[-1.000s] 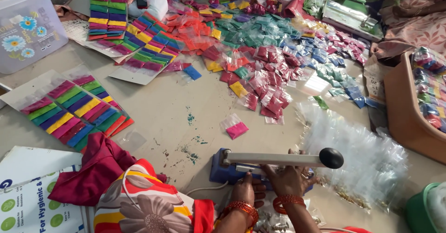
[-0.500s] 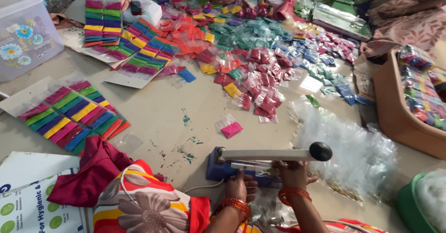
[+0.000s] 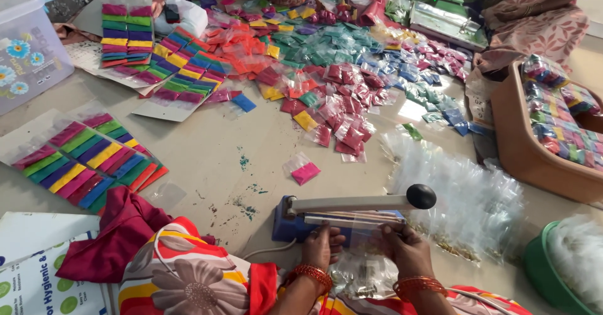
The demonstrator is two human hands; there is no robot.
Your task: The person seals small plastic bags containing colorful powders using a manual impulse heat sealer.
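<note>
Head view: your hands now sit closer under the sealer than a second ago, and the black-knobbed lever arm stays lifted over the blue heat sealer, so the work reads as a pouch being lined up on the bar, not yet pressed. Your left hand and right hand each pinch an edge of a small clear pouch, fingers curled and closed on it, holding it against the sealing strip at about 6 o'clock in the frame. Below it a heap of clear filled packets rests in your lap. At 12 o'clock a wide scatter of small colour-powder packets in red, green, blue and yellow covers the floor. At 10 o'clock, cards of rainbow-striped packets lie in rows; another such card lies at 9 o'clock. A lone pink packet sits just above the sealer. At 3 o'clock a brown tub holds sorted packets, beside a pile of empty clear bags. A white printed sack lies at 8 o'clock.
</note>
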